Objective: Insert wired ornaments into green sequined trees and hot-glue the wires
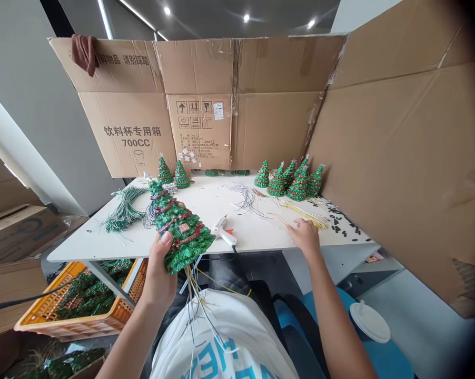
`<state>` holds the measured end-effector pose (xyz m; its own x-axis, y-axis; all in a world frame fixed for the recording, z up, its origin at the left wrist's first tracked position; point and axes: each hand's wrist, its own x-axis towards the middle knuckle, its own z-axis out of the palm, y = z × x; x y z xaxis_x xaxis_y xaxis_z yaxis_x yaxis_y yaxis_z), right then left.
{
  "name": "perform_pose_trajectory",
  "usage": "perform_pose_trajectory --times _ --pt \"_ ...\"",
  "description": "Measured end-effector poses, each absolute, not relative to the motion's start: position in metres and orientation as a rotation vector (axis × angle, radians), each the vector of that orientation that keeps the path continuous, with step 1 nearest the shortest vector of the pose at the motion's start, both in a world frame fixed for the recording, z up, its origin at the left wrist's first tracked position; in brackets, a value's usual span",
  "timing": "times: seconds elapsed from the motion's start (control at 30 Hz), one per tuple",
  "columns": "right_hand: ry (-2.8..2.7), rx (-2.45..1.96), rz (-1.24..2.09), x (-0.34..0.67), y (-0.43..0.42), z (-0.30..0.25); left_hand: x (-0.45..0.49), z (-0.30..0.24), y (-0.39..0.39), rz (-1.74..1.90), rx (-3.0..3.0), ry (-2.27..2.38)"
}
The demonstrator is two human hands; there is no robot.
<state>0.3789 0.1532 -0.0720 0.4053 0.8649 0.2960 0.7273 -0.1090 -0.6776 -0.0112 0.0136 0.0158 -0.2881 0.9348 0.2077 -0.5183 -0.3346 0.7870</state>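
My left hand [160, 268] is closed around a miniature Christmas tree [182, 229], tilted, its top pointing up and left. Green beaded tiers with red garland cover it. Thin wires [198, 297] hang from its base over my lap. Over the table's front edge, my right hand [306, 237] has its fingers drawn together at the end of some pale thin wires [281, 221]; the fingertips are partly hidden. Between my hands a white hot glue gun [225, 231] lies on the table, apart from both.
Several small trees [298, 181] stand at the back right, two more at the back left [181, 175]. Green wire bundles [122, 210], yellow wires [308, 215] and small black pieces [340, 223] lie on the white table [79, 247]. Cardboard [198, 68] walls surround it; an orange crate [63, 329] stands below left.
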Motion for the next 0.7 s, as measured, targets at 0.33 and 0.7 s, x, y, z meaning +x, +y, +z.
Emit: perform_pose_trajectory --times 0.33,0.7 --pt "-1.468 -2.076 0.098 0.384 0.159 -0.098 -0.011 0.013 0.012 1.748 0.818 0.759" --pt "-1.322 -1.912 0.093 0.395 0.17 -0.101 -0.011 0.013 0.012 1.763 0.793 0.764"
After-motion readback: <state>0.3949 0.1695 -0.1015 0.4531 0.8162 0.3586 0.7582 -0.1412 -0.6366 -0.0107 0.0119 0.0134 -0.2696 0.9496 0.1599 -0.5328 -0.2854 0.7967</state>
